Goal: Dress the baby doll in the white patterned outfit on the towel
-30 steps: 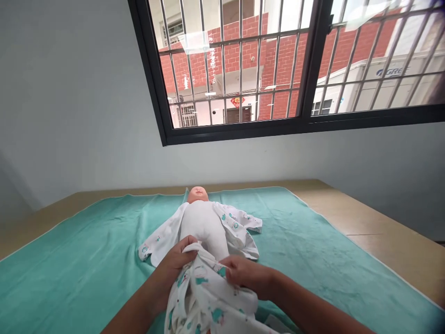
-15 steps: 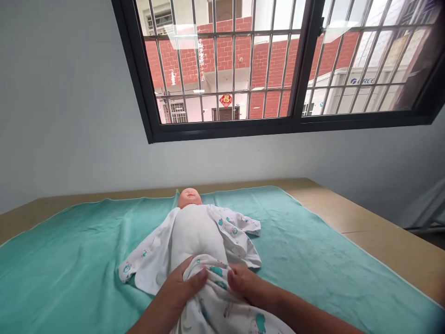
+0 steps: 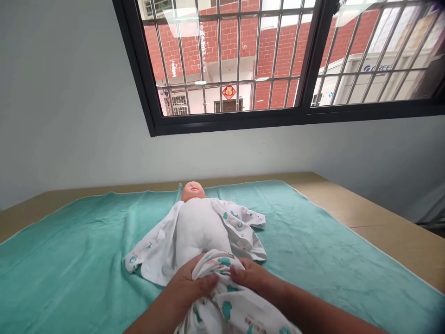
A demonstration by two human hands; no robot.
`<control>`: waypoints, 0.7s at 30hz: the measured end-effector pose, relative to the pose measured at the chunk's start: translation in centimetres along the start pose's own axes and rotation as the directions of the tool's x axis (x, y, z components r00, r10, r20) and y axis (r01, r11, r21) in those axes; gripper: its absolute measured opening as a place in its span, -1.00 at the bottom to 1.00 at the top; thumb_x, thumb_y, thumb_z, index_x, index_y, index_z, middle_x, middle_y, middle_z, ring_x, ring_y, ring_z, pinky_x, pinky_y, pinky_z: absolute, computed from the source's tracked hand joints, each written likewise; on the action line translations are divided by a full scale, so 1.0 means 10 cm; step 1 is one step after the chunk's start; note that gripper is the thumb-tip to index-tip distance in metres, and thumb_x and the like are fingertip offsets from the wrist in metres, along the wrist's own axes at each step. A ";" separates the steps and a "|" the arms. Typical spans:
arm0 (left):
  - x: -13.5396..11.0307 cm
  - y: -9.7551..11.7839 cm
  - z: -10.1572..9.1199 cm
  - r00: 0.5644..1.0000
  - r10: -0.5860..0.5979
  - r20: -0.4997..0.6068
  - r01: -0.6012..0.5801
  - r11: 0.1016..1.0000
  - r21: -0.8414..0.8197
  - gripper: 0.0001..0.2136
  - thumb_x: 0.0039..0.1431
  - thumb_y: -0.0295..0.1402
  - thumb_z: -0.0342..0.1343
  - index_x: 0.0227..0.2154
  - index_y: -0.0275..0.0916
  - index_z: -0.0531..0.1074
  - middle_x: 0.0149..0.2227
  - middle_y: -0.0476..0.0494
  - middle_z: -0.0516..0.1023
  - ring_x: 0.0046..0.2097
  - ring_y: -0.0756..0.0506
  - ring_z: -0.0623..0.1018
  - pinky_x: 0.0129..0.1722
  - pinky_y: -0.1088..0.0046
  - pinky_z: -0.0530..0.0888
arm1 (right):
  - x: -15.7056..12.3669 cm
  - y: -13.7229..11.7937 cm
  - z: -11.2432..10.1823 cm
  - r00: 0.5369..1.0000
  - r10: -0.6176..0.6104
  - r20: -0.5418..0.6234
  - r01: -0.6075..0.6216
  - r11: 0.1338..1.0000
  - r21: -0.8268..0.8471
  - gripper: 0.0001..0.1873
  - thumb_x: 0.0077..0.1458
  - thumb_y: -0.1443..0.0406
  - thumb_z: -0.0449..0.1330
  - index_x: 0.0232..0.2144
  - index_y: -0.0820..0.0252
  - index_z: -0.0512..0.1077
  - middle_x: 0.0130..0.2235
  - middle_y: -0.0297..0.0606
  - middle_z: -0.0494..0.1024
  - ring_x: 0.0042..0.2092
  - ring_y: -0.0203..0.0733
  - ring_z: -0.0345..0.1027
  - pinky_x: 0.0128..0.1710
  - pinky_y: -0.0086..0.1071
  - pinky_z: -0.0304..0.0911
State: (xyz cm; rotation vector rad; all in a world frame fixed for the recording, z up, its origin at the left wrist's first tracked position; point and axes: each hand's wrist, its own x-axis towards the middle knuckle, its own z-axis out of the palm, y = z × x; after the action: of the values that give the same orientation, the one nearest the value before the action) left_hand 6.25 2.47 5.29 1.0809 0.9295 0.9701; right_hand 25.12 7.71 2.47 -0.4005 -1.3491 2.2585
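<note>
A baby doll with a white cloth body lies on its back, its head toward the wall. An open white jacket with a teal print is on its arms, the front flaps spread to both sides. Over the doll's lower body lies a pair of white printed baby pants, bunched at the upper edge. My left hand grips that edge on the left, thumb on top. On the right side my right hand pinches the same edge. The doll's legs are hidden by the cloth.
A teal towel is spread under the doll on a wooden table. Behind the table rises a grey-white wall with a black-framed barred window.
Both hands still hold the pants, which look slightly more bunched at the top edge. The whole view has shifted a little, with the window higher in it. The doll lies as before.
</note>
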 end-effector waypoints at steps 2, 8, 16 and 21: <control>0.05 -0.08 -0.08 0.993 -0.012 -0.121 0.011 1.000 -0.011 -0.34 -0.16 0.06 0.34 -0.07 -0.33 0.50 -0.20 -0.29 0.63 -0.02 -0.32 0.54 0.00 0.21 0.44 | -0.02 -0.08 -0.02 0.996 0.074 0.054 -0.068 0.992 -0.107 -0.42 -0.26 -0.02 0.45 -0.30 0.33 0.55 -0.42 -0.31 0.52 -0.35 -0.31 0.35 -0.27 -0.49 0.27; -0.02 -0.02 -0.09 0.992 -0.033 -0.124 0.049 0.990 0.135 -0.42 -0.09 0.15 0.24 -0.19 -0.27 0.54 -0.19 -0.23 0.62 -0.02 -0.29 0.52 -0.05 0.27 0.45 | -0.09 -0.09 0.01 0.968 0.223 0.117 -0.220 0.975 -0.033 -0.36 -0.48 0.31 0.54 -0.21 0.32 0.53 -0.42 -0.33 0.56 -0.38 -0.30 0.38 -0.26 -0.46 0.33; -0.16 0.19 0.11 0.985 -0.059 0.165 0.056 0.998 0.027 -0.36 -0.15 -0.30 0.41 0.07 -0.25 0.41 -0.11 -0.17 0.58 -0.05 -0.23 0.53 -0.03 0.26 0.41 | -0.07 0.06 0.02 0.998 0.061 0.020 -0.064 0.975 0.214 -0.55 -0.02 0.29 0.34 -0.07 0.43 0.48 -0.25 -0.02 0.60 -0.29 -0.20 0.49 -0.21 -0.37 0.37; -0.08 0.04 -0.01 1.000 -0.013 0.017 0.013 1.000 0.022 -0.50 0.00 -0.08 0.29 -0.04 -0.27 0.48 -0.14 -0.20 0.61 -0.05 -0.25 0.53 -0.03 0.23 0.41 | -0.10 -0.04 0.08 0.996 0.080 0.027 -0.084 0.970 0.227 -0.50 -0.10 0.36 0.36 -0.04 0.31 0.48 -0.25 -0.13 0.61 -0.25 -0.19 0.50 -0.15 -0.36 0.36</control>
State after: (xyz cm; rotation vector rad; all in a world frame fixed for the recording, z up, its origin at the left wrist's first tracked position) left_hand 5.87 1.81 5.78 1.0984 0.9340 0.9410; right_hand 25.63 6.73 3.19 -0.3625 -1.0821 2.4571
